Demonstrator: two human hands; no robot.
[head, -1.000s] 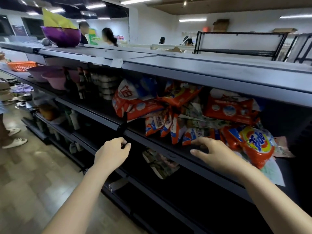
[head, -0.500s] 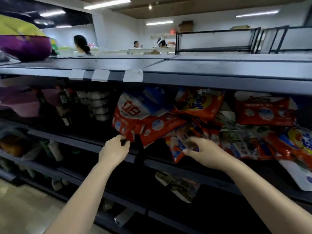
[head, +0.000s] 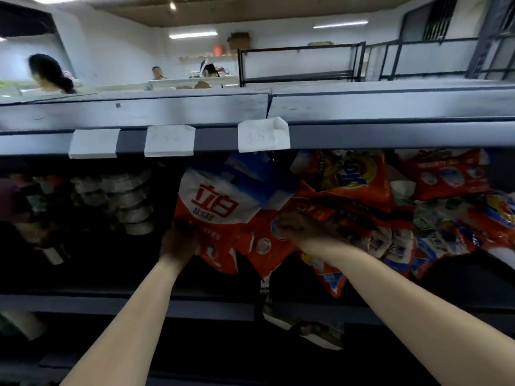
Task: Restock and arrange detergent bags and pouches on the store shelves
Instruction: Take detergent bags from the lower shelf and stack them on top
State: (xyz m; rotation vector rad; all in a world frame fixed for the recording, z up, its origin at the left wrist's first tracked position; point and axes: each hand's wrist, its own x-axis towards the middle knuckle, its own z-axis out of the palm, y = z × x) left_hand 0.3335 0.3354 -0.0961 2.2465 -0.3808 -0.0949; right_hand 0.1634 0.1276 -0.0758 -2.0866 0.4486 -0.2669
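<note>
Both hands [head: 178,240] now on bags [head: 214,218]

Red-and-white detergent bag [head: 214,207], orange-yellow pouch [head: 354,176], grey shelf edge [head: 390,136], white tags [head: 263,136].

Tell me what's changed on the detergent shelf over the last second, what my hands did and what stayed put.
Both hands moved up from the shelf's front edge into the pile. The left hand now holds the lower left edge of the red and white detergent bag; the right hand rests on the red pouches beside it, its grip unclear. The bags lie in the same heap, and the white labels remain on the shelf edge above.
</note>
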